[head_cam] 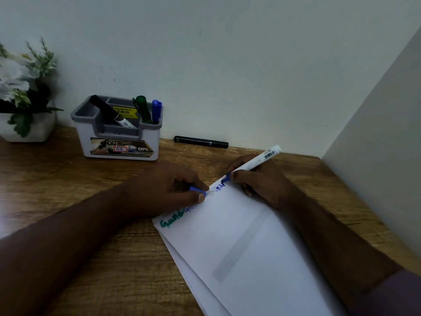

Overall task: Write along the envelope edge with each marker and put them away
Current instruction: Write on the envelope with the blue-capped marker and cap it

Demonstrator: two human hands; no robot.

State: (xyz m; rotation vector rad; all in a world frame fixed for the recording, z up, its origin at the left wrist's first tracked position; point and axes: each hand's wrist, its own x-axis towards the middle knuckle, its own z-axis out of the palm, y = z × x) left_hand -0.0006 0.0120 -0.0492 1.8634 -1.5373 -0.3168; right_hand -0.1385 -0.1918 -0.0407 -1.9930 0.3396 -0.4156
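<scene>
Three markers stowed: a black one, a green marker [142, 108] and a blue marker [156, 111] stand in the organiser [118, 133], probably done with or waiting their turn.
Flowers: a white pot [27, 131] at the far left, clear of the work.
Left hand [166, 185]: closed, pinching a blue cap [197, 190] and pressing on the envelope [246, 242], likely to stop it sliding and keep the cap ready.
Writing: green lettering, then blue, runs along the envelope's upper edge, so I judge the task partly done.
Loose marker: a black marker [201, 141] lies on the surface [68, 179] by the wall, seemingly next in line.
Right hand [257, 179]: closed round a white-barrelled marker [257, 160], its blue tip on the edge, angled for writing.
</scene>
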